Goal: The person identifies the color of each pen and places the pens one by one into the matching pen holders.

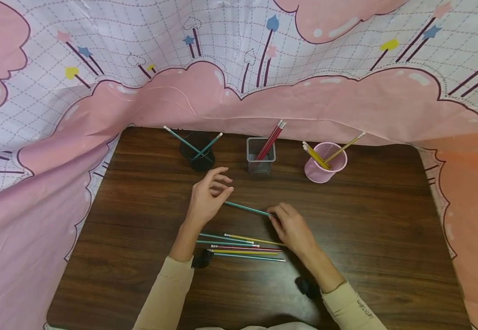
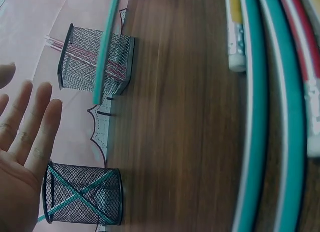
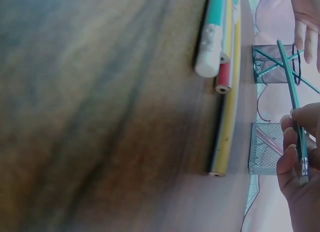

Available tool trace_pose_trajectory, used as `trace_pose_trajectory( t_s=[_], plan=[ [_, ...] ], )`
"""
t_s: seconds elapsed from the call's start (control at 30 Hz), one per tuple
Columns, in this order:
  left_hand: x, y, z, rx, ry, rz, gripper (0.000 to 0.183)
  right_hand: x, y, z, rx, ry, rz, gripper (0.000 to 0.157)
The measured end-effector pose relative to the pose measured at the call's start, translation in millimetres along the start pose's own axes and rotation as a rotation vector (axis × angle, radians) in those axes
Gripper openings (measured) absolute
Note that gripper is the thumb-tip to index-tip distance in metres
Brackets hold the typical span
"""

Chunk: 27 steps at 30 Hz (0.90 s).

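My right hand (image 1: 291, 228) pinches a teal pencil (image 1: 247, 208) near its eraser end, holding it above the table. In the right wrist view the pencil's white eraser (image 3: 304, 180) shows by the palm. My left hand (image 1: 208, 195) is near the pencil's other end, its fingers loosely bent in the head view. The left wrist view shows that hand's fingers (image 2: 42, 117) apart from the pencil, holding nothing. Below the hands lie several loose pencils: teal ones (image 1: 249, 257), yellow ones (image 1: 259, 239) and a red one (image 1: 264, 248).
Along the table's back stand a round black mesh cup (image 1: 203, 164) with two crossed teal pencils, a square mesh cup (image 1: 259, 168) with red pencils, and a pink round cup (image 1: 319, 176) with yellow pencils. A patterned cloth (image 1: 264, 105) hangs behind the wooden table (image 1: 387, 229).
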<state>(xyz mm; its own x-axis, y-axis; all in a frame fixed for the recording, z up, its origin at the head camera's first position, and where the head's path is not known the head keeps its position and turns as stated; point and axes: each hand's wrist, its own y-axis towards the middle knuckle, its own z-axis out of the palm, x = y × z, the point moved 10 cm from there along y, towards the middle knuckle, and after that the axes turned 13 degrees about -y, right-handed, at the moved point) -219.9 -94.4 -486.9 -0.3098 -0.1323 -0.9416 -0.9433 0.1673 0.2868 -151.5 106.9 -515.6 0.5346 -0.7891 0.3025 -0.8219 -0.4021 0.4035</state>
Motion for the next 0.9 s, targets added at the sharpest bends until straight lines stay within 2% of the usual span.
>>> trace_pose_trajectory(
  t_s=[0.17,0.43,0.63,0.9],
  plan=[
    [2.2,-4.0,-2.8,0.001,0.027,-0.009,0.05,-2,5,-7.2,-0.036,0.017,0.008,0.018],
    [5.4,-14.2,-2.6,0.018,0.056,-0.024,0.049,-15,12,-20.6,-0.099,0.134,0.125,0.012],
    [9.0,-21.4,-2.4,0.033,0.062,-0.014,0.049,-26,20,-33.7,-0.195,0.295,0.222,0.009],
    [14.5,-32.0,-6.9,0.035,0.075,-0.016,0.049,-29,39,-53.0,-0.207,0.563,0.37,0.01]
  ],
)
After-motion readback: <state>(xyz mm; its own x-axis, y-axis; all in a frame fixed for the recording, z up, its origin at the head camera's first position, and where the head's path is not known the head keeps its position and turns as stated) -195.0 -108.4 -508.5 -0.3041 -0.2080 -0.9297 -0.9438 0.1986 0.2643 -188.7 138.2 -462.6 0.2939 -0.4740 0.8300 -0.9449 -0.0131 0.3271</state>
